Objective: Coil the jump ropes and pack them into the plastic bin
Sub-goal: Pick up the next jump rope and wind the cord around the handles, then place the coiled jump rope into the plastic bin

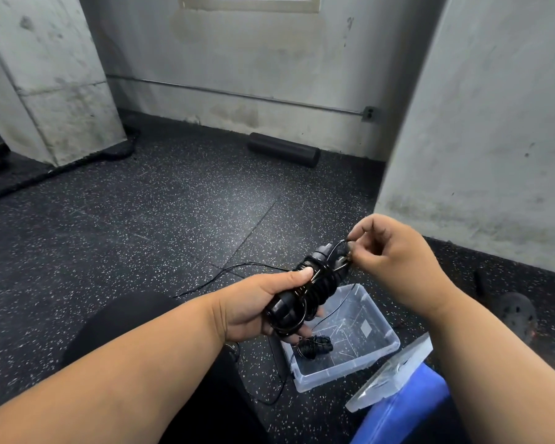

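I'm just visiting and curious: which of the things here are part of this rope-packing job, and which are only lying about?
Part of the job:
- jump rope bundle, gripped by the left hand, cord end pinched by the right hand
- coiled rope already in the plastic bin
- bin lid

Lying about:
- foam roller
- thick rope by the pillar

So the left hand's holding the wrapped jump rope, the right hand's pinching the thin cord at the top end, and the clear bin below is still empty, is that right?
Not quite: the clear bin is not empty. The head view shows a coiled rope already lying in it. The rest stands: the left hand holds the wrapped jump rope, and the right hand pinches its thin cord at the top end.
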`<state>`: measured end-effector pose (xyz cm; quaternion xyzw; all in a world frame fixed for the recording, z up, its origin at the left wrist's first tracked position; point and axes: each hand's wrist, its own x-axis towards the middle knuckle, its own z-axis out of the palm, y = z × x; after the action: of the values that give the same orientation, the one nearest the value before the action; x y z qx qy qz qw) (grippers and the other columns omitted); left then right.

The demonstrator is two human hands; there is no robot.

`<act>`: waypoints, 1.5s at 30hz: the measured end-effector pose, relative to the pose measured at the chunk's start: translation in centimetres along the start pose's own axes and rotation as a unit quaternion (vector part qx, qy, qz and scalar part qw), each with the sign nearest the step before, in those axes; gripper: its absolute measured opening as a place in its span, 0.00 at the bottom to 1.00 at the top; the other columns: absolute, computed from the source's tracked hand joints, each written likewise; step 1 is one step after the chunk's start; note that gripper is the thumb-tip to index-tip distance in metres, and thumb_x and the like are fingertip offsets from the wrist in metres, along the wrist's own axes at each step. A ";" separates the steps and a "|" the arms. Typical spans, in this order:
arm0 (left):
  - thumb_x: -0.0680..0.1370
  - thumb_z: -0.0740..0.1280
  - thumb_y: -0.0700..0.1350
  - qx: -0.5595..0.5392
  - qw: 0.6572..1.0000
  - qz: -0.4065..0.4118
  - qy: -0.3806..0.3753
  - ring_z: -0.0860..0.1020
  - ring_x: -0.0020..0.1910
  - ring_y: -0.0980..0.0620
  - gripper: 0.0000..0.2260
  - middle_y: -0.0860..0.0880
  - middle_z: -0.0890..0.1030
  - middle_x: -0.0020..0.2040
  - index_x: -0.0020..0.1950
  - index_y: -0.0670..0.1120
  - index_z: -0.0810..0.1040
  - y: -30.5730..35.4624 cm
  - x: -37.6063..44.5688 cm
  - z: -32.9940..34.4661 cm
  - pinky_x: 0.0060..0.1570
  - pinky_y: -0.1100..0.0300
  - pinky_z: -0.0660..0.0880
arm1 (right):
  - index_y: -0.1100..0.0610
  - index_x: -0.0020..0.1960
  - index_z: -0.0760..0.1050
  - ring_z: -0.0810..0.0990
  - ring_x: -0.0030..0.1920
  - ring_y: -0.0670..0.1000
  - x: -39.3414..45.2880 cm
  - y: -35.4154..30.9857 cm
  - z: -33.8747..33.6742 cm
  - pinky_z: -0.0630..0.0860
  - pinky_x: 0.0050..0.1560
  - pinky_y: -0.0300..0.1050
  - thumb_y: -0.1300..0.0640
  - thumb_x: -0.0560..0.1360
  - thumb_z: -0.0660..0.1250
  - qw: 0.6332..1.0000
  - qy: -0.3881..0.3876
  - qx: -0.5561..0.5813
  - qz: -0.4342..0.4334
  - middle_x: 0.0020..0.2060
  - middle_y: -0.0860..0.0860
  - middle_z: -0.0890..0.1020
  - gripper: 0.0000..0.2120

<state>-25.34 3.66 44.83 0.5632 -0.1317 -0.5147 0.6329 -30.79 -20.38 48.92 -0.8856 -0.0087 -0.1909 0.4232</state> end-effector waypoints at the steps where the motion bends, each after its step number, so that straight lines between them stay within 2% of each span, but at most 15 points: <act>1: 0.78 0.68 0.62 0.000 1.000 -0.004 -0.005 0.85 0.44 0.45 0.31 0.38 0.82 0.63 0.72 0.41 0.76 0.2 0.0 -0.1 0.40 0.56 0.83 | 0.48 0.46 0.79 0.75 0.32 0.42 0.1 -0.1 0.1 0.73 0.37 0.37 0.60 0.76 0.73 0.998 0.024 -0.048 -0.029 0.33 0.44 0.80 0.08; 4: 0.78 0.66 0.63 -0.003 0.999 -0.021 -0.025 0.85 0.42 0.46 0.29 0.39 0.82 0.62 0.69 0.43 0.78 0.6 -0.1 -0.1 0.37 0.57 0.83 | 0.47 0.47 0.78 0.78 0.37 0.42 0.8 -0.5 0.6 0.74 0.37 0.39 0.60 0.76 0.73 0.979 0.055 -0.163 -0.106 0.35 0.40 0.80 0.08; 6: 0.77 0.66 0.63 -0.012 0.999 -0.024 -0.021 0.85 0.42 0.45 0.28 0.39 0.83 0.61 0.68 0.44 0.79 0.6 0.0 0.0 0.38 0.56 0.83 | 0.46 0.48 0.78 0.78 0.38 0.40 1.2 0.2 1.0 0.74 0.39 0.40 0.59 0.77 0.73 0.980 0.060 -0.159 -0.105 0.36 0.39 0.80 0.09; 11: 0.78 0.70 0.59 -0.047 0.999 -0.001 0.000 0.86 0.48 0.43 0.26 0.40 0.82 0.63 0.70 0.44 0.77 0.2 0.4 0.4 0.44 0.51 0.84 | 0.45 0.50 0.81 0.80 0.39 0.40 1.6 1.3 1.9 0.76 0.44 0.34 0.55 0.77 0.74 0.999 0.018 0.027 0.035 0.40 0.39 0.84 0.06; 15: 0.80 0.65 0.57 -0.070 0.997 0.000 0.031 0.86 0.51 0.44 0.24 0.41 0.83 0.63 0.72 0.44 0.76 0.4 0.8 0.3 0.44 0.52 0.84 | 0.47 0.57 0.82 0.84 0.50 0.47 1.4 1.8 3.5 0.79 0.55 0.43 0.52 0.80 0.71 0.982 -0.048 0.150 0.102 0.49 0.46 0.86 0.07; 19: 0.79 0.65 0.64 -0.045 0.998 -0.021 0.046 0.84 0.54 0.39 0.27 0.39 0.83 0.66 0.70 0.47 0.80 0.5 1.7 -0.2 0.46 0.51 0.83 | 0.52 0.57 0.82 0.83 0.45 0.48 1.3 2.5 4.7 0.80 0.50 0.50 0.54 0.82 0.69 0.967 -0.082 0.203 0.129 0.49 0.56 0.87 0.06; 23: 0.77 0.67 0.64 -0.012 0.994 -0.035 0.101 0.83 0.54 0.39 0.24 0.40 0.86 0.58 0.62 0.47 0.84 0.6 2.3 -0.5 0.44 0.51 0.82 | 0.55 0.61 0.81 0.85 0.40 0.48 1.8 3.2 4.9 0.79 0.42 0.42 0.58 0.82 0.68 0.948 -0.088 0.258 0.163 0.44 0.58 0.86 0.08; 28: 0.79 0.71 0.61 0.042 0.976 -0.010 0.212 0.85 0.41 0.46 0.23 0.44 0.87 0.49 0.63 0.45 0.79 0.6 3.7 -1.5 0.40 0.53 0.79 | 0.51 0.67 0.79 0.85 0.45 0.49 2.5 5.8 4.8 0.79 0.46 0.45 0.55 0.83 0.66 0.911 -0.222 0.270 0.220 0.50 0.52 0.87 0.13; 31: 0.76 0.71 0.68 0.123 0.944 0.005 0.305 0.85 0.46 0.50 0.25 0.50 0.87 0.48 0.63 0.52 0.78 0.6 4.5 -2.6 0.56 0.47 0.81 | 0.56 0.63 0.81 0.85 0.44 0.48 3.1 8.7 5.9 0.76 0.45 0.44 0.55 0.84 0.65 0.904 -0.179 0.287 0.260 0.49 0.52 0.87 0.11; 33: 0.77 0.67 0.70 0.182 0.928 0.012 0.325 0.83 0.53 0.53 0.23 0.53 0.86 0.53 0.62 0.55 0.77 1.1 4.7 -3.0 0.60 0.50 0.77 | 0.59 0.60 0.81 0.85 0.41 0.46 3.4 11.4 7.2 0.74 0.40 0.42 0.54 0.84 0.65 0.897 -0.140 0.276 0.315 0.46 0.52 0.88 0.11; 35: 0.80 0.65 0.68 0.223 0.917 0.000 0.330 0.79 0.56 0.56 0.20 0.54 0.82 0.56 0.64 0.56 0.76 1.7 4.7 -3.0 0.51 0.59 0.73 | 0.60 0.55 0.81 0.83 0.36 0.46 3.2 14.6 8.6 0.74 0.33 0.39 0.54 0.84 0.65 0.893 -0.101 0.235 0.371 0.41 0.53 0.87 0.10; 37: 0.80 0.66 0.66 0.238 0.915 -0.020 0.324 0.77 0.56 0.57 0.19 0.56 0.80 0.58 0.65 0.56 0.75 1.9 5.2 -3.1 0.48 0.61 0.71 | 0.63 0.53 0.81 0.78 0.32 0.49 2.8 18.6 10.2 0.72 0.28 0.38 0.55 0.84 0.65 0.890 -0.084 0.175 0.413 0.38 0.56 0.83 0.11; 40: 0.79 0.68 0.66 0.263 0.911 -0.054 0.313 0.79 0.54 0.56 0.17 0.56 0.81 0.55 0.61 0.58 0.77 1.9 5.9 -3.5 0.53 0.55 0.75 | 0.67 0.51 0.79 0.78 0.29 0.54 2.1 24.4 13.0 0.73 0.28 0.43 0.56 0.83 0.65 0.870 -0.142 0.081 0.466 0.37 0.60 0.81 0.13; 43: 0.79 0.68 0.66 0.281 0.908 -0.091 0.298 0.81 0.52 0.55 0.14 0.55 0.83 0.52 0.58 0.59 0.78 1.9 6.6 -3.8 0.49 0.55 0.76 | 0.60 0.42 0.76 0.78 0.32 0.55 1.5 29.0 15.6 0.77 0.33 0.47 0.57 0.81 0.68 0.826 -0.195 0.004 0.528 0.35 0.57 0.79 0.11; 45: 0.78 0.68 0.66 0.285 0.905 -0.113 0.295 0.82 0.51 0.53 0.14 0.50 0.85 0.53 0.57 0.59 0.79 1.9 7.2 -4.3 0.51 0.53 0.76 | 0.57 0.37 0.71 0.75 0.32 0.51 1.5 31.0 17.3 0.76 0.30 0.40 0.59 0.81 0.67 0.813 -0.215 -0.029 0.540 0.34 0.54 0.76 0.14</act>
<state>-18.04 0.04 42.05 0.8566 -0.0161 -0.3337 0.3932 -18.20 -27.45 16.46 -0.7784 0.3851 0.2637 0.4199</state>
